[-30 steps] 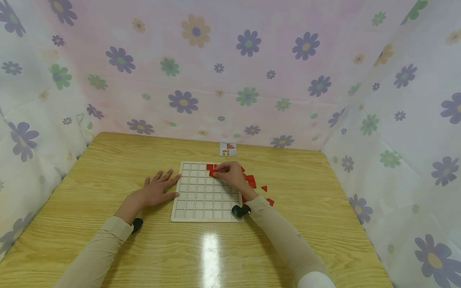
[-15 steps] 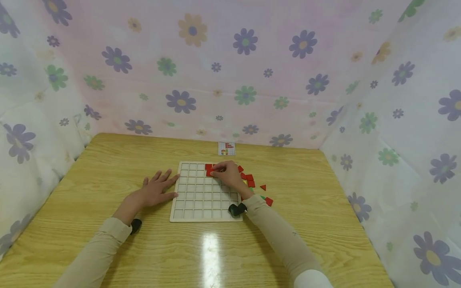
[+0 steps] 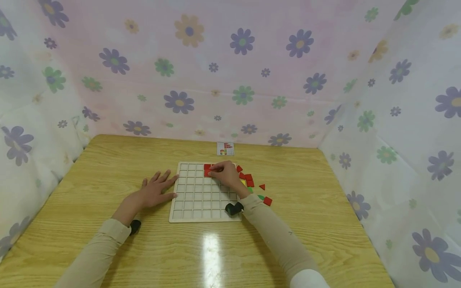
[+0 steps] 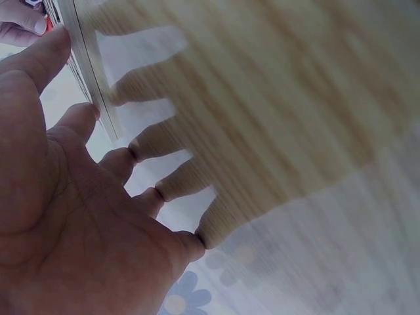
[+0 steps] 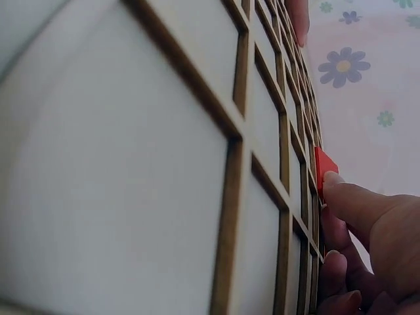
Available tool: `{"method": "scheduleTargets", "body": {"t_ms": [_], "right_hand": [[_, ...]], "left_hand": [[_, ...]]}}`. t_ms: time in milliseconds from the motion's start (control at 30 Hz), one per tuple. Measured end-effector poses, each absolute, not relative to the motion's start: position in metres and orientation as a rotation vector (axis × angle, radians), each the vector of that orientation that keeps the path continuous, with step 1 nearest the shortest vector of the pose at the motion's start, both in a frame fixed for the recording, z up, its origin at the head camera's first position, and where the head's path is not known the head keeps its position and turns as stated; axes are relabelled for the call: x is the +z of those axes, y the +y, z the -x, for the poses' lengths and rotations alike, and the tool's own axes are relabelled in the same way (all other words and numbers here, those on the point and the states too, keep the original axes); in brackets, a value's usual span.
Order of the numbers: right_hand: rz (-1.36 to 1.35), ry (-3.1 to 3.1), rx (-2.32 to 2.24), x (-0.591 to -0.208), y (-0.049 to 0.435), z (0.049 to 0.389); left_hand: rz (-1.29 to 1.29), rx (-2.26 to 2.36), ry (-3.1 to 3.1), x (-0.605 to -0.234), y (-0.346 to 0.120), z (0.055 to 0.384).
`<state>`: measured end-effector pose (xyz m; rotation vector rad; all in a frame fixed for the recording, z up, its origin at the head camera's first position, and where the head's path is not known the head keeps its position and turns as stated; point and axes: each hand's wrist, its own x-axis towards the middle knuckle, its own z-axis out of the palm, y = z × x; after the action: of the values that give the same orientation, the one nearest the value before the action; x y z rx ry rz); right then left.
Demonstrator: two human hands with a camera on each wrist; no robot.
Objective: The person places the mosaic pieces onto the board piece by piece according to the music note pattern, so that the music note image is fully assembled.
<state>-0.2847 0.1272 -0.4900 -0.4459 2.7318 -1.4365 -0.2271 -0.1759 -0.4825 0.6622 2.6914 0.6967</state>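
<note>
A wooden grid board (image 3: 198, 200) lies on the table. My right hand (image 3: 227, 176) is over its back part, with thumb and fingers pinching a red square tile (image 5: 324, 169) at the grid. In the head view this red tile (image 3: 207, 174) lines up in front of another red tile (image 3: 207, 166) in the back row; fingers hide the cells to the right. My left hand (image 3: 156, 193) is spread on the table, thumb and index fingertips at the board's left edge. The left wrist view shows the fingers of that hand (image 4: 85, 203) extended, with the board's side (image 4: 88, 65) beside them.
Loose red, yellow and green pieces lie right of the board, among them a red triangle (image 3: 262, 187) and a red square (image 3: 267, 201). A small printed card (image 3: 225, 149) lies behind the board. Flowered cloth (image 3: 216, 80) encloses the table (image 3: 309, 224) at back and sides.
The right hand has moved the red tile slightly left and back, into line with the red tile behind it. The left hand keeps its place at the board's edge.
</note>
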Motion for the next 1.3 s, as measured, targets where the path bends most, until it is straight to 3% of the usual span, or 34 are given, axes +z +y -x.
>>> {"method": "scheduleTargets", "body": {"t_ms": [1300], "right_hand": [[0.393, 2.748, -1.450, -0.4919, 0.1241, 0.2859]], "left_hand": [[-0.667, 0.703, 2.704, -0.4824, -0.1756, 0.2262]]}}
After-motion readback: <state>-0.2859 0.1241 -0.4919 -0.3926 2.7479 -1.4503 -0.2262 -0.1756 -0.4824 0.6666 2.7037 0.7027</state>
